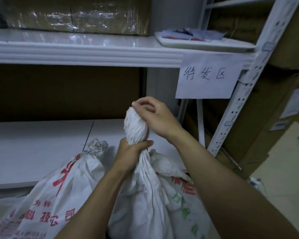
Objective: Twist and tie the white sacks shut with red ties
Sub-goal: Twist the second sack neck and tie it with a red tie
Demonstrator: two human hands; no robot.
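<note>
1. Fingers. The left hand [133, 152] has its fingers [143, 143] closed tight round the neck of the sack [145, 195], thumb across the front. The right hand [155, 116] sits directly above, at 12 o'clock from the left. Its fingers [145, 104] are curled over the bunched mouth [135, 125] and pinch its top. Both hands hold cloth; neither holds a tie.

2. Work piece. The sack stands upright at picture centre, its body running down to 6 o'clock between the forearms. The mouth is gathered into one thick roll with diagonal pleats, so the twist appears well advanced.

3. Neighbours. A second sack [59, 187] with red print leans at 8 o'clock, touching the first. Its top [97, 145] is gathered, but whether a tie binds it cannot be told. More white cloth [162, 164] lies at 4 o'clock from the left hand, with red and green print below it. It may be a third sack.

4. Surroundings. A white shelf [41, 144] lies behind the sacks at 9 o'clock. A paper sign [207, 76] hangs at 1 o'clock, and a tray [162, 40] of papers rests on the shelf above it. Red specks show in the tray; their nature cannot be told.

5. Progress. Judged status: gathering done, twisting nearly complete. No red tie is visible at the neck. Remaining: fetch a tie, wrap it below the roll, knot it, then treat any sack left open.
</note>
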